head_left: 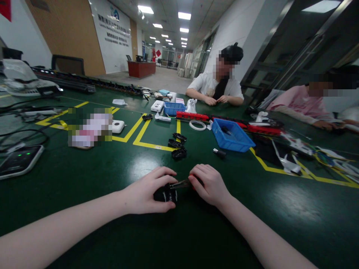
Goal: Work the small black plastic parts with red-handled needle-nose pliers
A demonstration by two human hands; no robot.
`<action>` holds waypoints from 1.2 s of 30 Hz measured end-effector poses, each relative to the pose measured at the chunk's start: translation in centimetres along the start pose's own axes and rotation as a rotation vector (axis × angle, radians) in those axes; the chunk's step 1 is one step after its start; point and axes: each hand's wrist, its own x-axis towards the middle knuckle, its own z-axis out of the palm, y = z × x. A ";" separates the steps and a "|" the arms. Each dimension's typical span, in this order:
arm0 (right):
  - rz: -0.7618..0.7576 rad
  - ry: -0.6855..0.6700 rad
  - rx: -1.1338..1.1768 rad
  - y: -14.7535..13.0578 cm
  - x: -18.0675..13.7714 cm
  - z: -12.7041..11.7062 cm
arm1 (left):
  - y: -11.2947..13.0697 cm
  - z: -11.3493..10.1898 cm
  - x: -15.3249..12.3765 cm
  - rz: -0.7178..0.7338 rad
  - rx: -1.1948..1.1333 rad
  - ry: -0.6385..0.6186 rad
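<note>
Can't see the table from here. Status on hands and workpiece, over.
Left hand holding small chunky black part. Right hand gripping slim metal red-handled tool, tip at the black part. Small black pieces clustered beyond, apparently not in the way.

Ceiling lights (184, 15): white, overexposed, receding overhead toward the far end.
Tabletop (157, 243): dim, darkest at the near edge, with hazy glare patches left and right.
Right wall (243, 26): leans, stretched by wide-angle distortion.
Cables (328, 158): look soft, smeared at right.
Mosaic: coarse squares hide an item (91, 130) at left.
</note>
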 end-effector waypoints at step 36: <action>-0.005 -0.207 -0.019 -0.8 0.3 0.1 | -0.4 -0.2 0.4 -0.051 -0.006 -0.161</action>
